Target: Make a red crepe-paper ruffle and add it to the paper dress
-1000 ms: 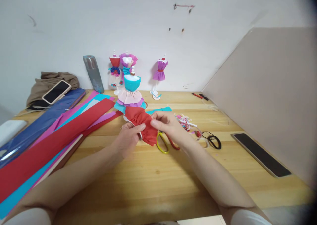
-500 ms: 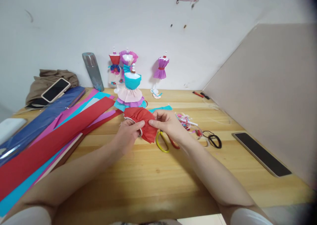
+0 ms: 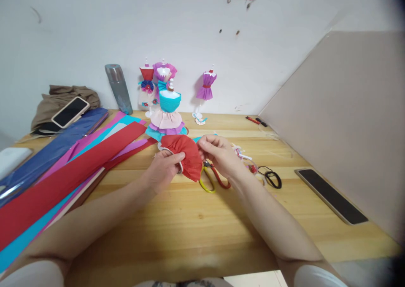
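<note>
A gathered piece of red crepe paper, fanned out like a small skirt with a pale band along its inner edge, is held above the table. My left hand pinches it at the banded edge, thumb on top. At the outer right edge, my right hand has thumb and fingers closed against the paper; the exact pinch is partly hidden. Just beneath lie scissors with one yellow and one red handle. Behind the red paper stands a small dress form in a turquoise, pink and purple layered paper dress.
Long crepe paper strips and a blue packet cover the left side, near a phone and a grey bottle. Other dress forms, one purple-dressed, stand by the wall. Paper scraps, a black hair tie and a dark slab lie rightward.
My right thumb has come off the face of the red paper, and that hand has shifted slightly right to its edge. The paper looks more fanned out. My left hand keeps its hold.
</note>
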The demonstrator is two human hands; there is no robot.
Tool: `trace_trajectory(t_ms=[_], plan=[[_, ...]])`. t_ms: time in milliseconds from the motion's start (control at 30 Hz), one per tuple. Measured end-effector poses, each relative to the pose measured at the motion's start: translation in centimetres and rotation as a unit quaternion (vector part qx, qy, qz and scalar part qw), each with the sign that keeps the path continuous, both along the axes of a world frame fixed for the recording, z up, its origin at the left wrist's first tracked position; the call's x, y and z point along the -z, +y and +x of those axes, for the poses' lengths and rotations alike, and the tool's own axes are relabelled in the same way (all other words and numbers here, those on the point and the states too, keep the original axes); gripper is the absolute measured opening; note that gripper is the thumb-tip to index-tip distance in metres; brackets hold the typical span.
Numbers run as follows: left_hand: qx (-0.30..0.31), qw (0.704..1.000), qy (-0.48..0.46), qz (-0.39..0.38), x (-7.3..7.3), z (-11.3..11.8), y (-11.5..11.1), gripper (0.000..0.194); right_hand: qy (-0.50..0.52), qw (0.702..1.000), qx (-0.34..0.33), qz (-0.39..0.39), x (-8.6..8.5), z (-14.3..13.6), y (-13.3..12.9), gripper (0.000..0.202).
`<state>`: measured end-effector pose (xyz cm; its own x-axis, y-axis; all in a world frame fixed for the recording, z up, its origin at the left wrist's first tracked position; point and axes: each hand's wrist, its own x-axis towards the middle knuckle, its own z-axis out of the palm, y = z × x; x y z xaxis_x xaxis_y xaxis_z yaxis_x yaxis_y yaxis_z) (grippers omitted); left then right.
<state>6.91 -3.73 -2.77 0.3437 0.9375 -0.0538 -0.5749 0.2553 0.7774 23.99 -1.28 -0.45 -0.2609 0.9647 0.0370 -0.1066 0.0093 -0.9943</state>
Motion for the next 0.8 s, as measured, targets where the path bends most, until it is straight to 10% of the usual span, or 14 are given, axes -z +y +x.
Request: trace_trajectory(t_ms=[800], plan=[[-0.037,0.999,0.015,-0.010,0.1,-0.1,0.2,0.025,-0.112,0.990,-0.001,0.088,-0.8,0.6,-0.3,0.038]])
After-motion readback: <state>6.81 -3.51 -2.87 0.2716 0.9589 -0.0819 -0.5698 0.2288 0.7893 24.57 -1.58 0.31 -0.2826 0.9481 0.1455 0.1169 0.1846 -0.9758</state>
